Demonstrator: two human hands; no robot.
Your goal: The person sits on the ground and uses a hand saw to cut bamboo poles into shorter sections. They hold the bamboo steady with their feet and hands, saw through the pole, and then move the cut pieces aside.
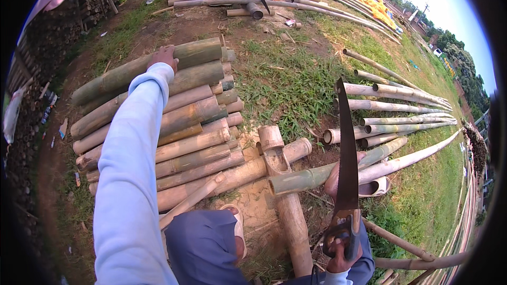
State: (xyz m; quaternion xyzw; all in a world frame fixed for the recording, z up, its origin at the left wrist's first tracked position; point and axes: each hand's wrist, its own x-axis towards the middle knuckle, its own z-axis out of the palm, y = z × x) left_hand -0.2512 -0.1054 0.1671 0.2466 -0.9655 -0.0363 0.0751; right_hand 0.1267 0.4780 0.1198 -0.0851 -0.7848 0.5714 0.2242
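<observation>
Bamboo stack (174, 121) left, grass (285, 82) open

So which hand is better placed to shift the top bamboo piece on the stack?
Left, most likely. The left hand already rests on the top bamboo piece of the stack, while the right hand is far from it, gripping the saw.

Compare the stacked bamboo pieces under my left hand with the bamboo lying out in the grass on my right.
The stacked bamboo pieces are short, thick cut lengths, piled tightly side by side; the left hand rests on the top one. The bamboo poles in the grass are long, thinner and spread loosely, untouched. Both are pale greenish-tan bamboo on the ground. The right hand holds a saw.
</observation>
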